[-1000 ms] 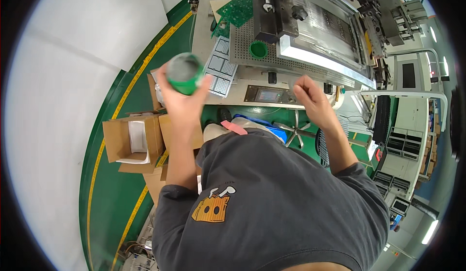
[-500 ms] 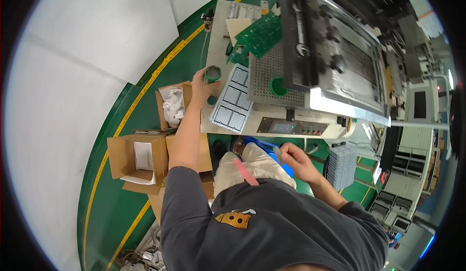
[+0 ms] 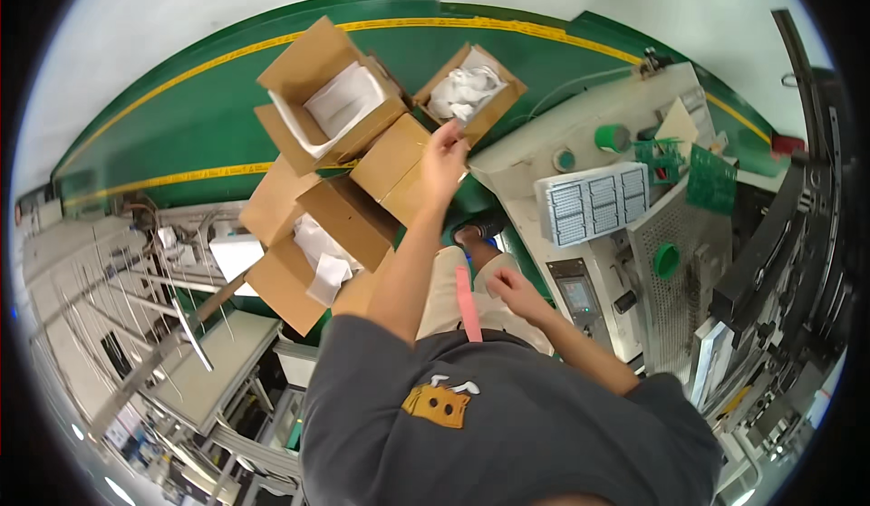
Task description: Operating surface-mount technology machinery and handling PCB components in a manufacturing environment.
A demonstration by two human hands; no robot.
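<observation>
My left hand [image 3: 444,151] reaches to the near edge of a small cardboard box [image 3: 506,107] filled with crumpled white sheets [image 3: 467,89]. Its fingers are bent and blurred, so whether they grip anything is unclear. Close in front of my lap, my right hand [image 3: 509,290] is curled closed; what lies inside it does not show. On the bench [image 3: 512,157] to the right stand a green-smeared can [image 3: 612,138] and a smaller round pot [image 3: 564,160]. Beside them lies a light grey tray with a grid pattern [image 3: 594,202].
Open cartons [image 3: 331,212] and a larger box with white lining [image 3: 385,116] crowd the left. A perforated plate [image 3: 648,234] bears a green cup [image 3: 666,260], near a green sheet [image 3: 711,180]. A control panel [image 3: 575,293] faces me. Metal racks [image 3: 181,325] stand lower left.
My left hand has left the can on the bench and moved to the box of white sheets. The view has turned left. The grey flat tool at my right hand no longer shows.
</observation>
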